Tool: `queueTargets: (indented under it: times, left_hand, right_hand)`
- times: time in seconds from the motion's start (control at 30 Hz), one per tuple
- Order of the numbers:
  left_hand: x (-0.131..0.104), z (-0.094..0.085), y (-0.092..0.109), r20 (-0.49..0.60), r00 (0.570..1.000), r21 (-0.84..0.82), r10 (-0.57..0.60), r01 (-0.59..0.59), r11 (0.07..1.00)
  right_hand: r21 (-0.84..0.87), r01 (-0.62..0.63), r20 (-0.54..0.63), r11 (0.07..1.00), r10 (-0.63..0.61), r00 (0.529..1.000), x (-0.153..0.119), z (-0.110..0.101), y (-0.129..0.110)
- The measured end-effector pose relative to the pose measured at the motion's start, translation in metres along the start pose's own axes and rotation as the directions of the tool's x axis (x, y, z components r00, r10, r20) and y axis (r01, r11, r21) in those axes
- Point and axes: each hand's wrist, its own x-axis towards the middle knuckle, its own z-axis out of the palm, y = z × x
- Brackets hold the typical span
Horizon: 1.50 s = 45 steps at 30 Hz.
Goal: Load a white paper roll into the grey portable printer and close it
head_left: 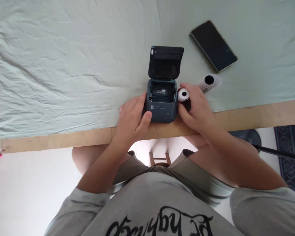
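Grey small printer [161, 106], lid open, at the tabletop [260, 115] near edge | your left hand [132, 119] cups its left side, thumb on front | your right hand [196, 109] pinches a white paper roll [184, 94] beside its right side | second roll [210, 82], phone [213, 46] on green cloth [76, 65] behind.

Bright, even daylight across the pale green cloth [64, 65], soft shadows only in its creases. Faint glare on the dark phone [213, 46]. Washed-out white floor [27, 196] below. Sharp centre, bowed edges, slight blur at left.
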Motion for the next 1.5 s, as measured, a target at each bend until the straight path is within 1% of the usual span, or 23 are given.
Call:
queueTargets:
  times: [0.07, 0.13, 0.17, 0.2, 0.23, 0.3, 0.33, 0.37, 0.43, 0.47, 0.5, 0.57, 0.63, 0.67, 0.7, 0.73, 0.8, 0.87, 0.97, 1.1, 1.27, 1.4, 1.5]
  left_hand:
    - [0.0, 0.0, 0.0, 0.001, 1.0, 0.001, 0.005, -0.005, 1.0]
    - [0.0, 0.0, -0.001, -0.001, 1.0, 0.004, 0.006, -0.006, 1.0]
    - [0.0, 0.0, -0.001, -0.002, 1.0, 0.005, 0.004, -0.004, 1.0]
    - [0.0, 0.001, -0.001, -0.004, 1.0, 0.004, 0.001, -0.001, 1.0]
    - [0.0, 0.001, -0.001, -0.003, 1.0, 0.003, 0.0, 0.0, 1.0]
    - [0.001, 0.001, -0.001, 0.001, 1.0, -0.005, 0.001, -0.001, 1.0]
    - [0.001, 0.001, -0.001, 0.001, 1.0, -0.01, 0.003, -0.003, 1.0]
    - [0.001, 0.001, -0.001, 0.002, 1.0, -0.013, 0.005, -0.005, 1.0]
    - [0.001, 0.001, -0.001, 0.002, 1.0, -0.017, 0.005, -0.005, 1.0]
    - [0.001, 0.001, -0.001, 0.002, 1.0, -0.016, 0.002, -0.002, 1.0]
    - [0.001, 0.001, -0.001, 0.003, 1.0, -0.015, -0.001, 0.001, 1.0]
    - [0.001, 0.001, -0.002, 0.008, 1.0, -0.009, -0.005, 0.005, 1.0]
    - [0.0, 0.001, -0.001, 0.008, 1.0, -0.004, -0.007, 0.007, 1.0]
    - [0.0, 0.001, -0.001, 0.009, 1.0, -0.003, -0.006, 0.006, 1.0]
    - [0.0, 0.0, -0.001, 0.01, 1.0, -0.003, -0.007, 0.007, 1.0]
    - [0.0, 0.0, 0.0, 0.01, 1.0, -0.005, -0.007, 0.007, 1.0]
    - [-0.001, 0.0, 0.001, 0.015, 1.0, -0.01, -0.007, 0.007, 1.0]
    - [-0.001, -0.001, 0.001, 0.021, 1.0, -0.014, -0.006, 0.006, 1.0]
    - [-0.001, -0.002, 0.002, 0.031, 0.999, -0.013, -0.008, 0.008, 1.0]
    - [-0.001, -0.002, 0.002, 0.032, 0.999, -0.007, -0.013, 0.013, 1.0]
    - [-0.001, -0.001, 0.002, 0.023, 1.0, -0.007, -0.009, 0.009, 1.0]
    - [-0.001, -0.002, 0.001, 0.033, 0.999, 0.0, -0.008, 0.008, 1.0]
    - [-0.001, -0.002, 0.0, 0.034, 0.999, 0.0, -0.013, 0.013, 1.0]
  right_hand:
    - [0.0, -0.024, -0.008, 1.0, 0.024, 1.0, -0.001, 0.002, 0.0]
    - [0.057, -0.05, -0.057, 0.997, 0.054, 0.997, -0.002, 0.003, -0.001]
    - [0.142, -0.063, -0.091, 0.988, 0.076, 0.993, -0.002, 0.002, -0.001]
    - [0.271, -0.077, -0.12, 0.96, 0.113, 0.986, -0.001, 0.0, -0.002]
    - [0.419, -0.097, -0.132, 0.903, 0.166, 0.977, 0.0, -0.004, -0.003]
    - [0.671, -0.161, -0.086, 0.724, 0.292, 0.953, 0.005, -0.012, -0.006]
    - [0.736, -0.206, -0.035, 0.645, 0.34, 0.94, 0.01, -0.016, -0.009]
    - [0.768, -0.247, 0.011, 0.592, 0.372, 0.928, 0.015, -0.02, -0.012]
    - [0.798, -0.275, 0.062, 0.537, 0.38, 0.923, 0.024, -0.023, -0.019]
    - [0.79, -0.273, 0.065, 0.548, 0.369, 0.927, 0.028, -0.022, -0.023]
    - [0.756, -0.263, 0.051, 0.6, 0.346, 0.937, 0.032, -0.021, -0.028]
    - [0.61, -0.196, -0.023, 0.768, 0.264, 0.964, 0.036, -0.017, -0.036]
    - [0.382, -0.061, -0.116, 0.922, 0.113, 0.987, 0.04, -0.015, -0.043]
    - [0.267, 0.015, -0.148, 0.963, 0.026, 0.989, 0.041, -0.015, -0.045]
    - [0.17, 0.081, -0.166, 0.982, -0.053, 0.985, 0.043, -0.015, -0.045]
    - [0.097, 0.131, -0.172, 0.987, -0.113, 0.979, 0.045, -0.015, -0.045]
    - [0.021, 0.17, -0.156, 0.985, -0.165, 0.974, 0.049, -0.015, -0.043]
    - [-0.01, 0.148, -0.108, 0.989, -0.148, 0.983, 0.051, -0.013, -0.04]
    - [-0.063, 0.076, -0.01, 0.995, -0.077, 0.997, 0.054, -0.008, -0.035]
    - [-0.034, 0.057, 0.015, 0.998, -0.056, 0.998, 0.056, -0.004, -0.031]
    - [-0.021, 0.026, 0.081, 0.999, -0.024, 0.996, 0.059, 0.0, -0.027]
    - [0.046, 0.053, 0.061, 0.998, -0.056, 0.997, 0.058, 0.003, -0.023]
    - [0.052, 0.06, 0.04, 0.997, -0.063, 0.997, 0.056, 0.002, -0.023]
